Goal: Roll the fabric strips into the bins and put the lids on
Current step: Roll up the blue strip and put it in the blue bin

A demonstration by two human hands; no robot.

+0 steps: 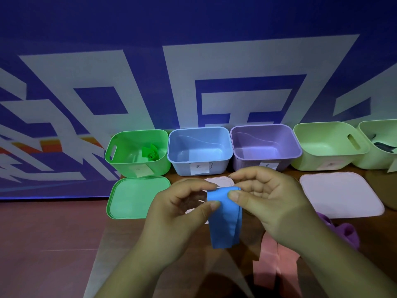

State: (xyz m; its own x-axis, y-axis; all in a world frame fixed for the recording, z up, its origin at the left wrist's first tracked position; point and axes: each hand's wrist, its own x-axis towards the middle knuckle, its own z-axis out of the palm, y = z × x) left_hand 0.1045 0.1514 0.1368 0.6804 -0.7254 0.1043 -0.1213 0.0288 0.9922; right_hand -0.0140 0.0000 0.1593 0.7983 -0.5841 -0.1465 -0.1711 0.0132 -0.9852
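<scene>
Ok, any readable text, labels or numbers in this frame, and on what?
No text reads clearly.
green bin label: handwriting, too faint.
blue bin label: one handwritten mark, blurred.
purple bin label: partly hidden, unreadable.
pale green bin label: blurred.
wall banner: huge white shapes, cropped, not legible.

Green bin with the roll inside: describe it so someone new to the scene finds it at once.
A blue and white wall backs a row of open bins. The green bin is at the left end of that row, just behind the green lid. Unlike the blue bin beside it, it is bright green and holds a rolled green strip.
</scene>
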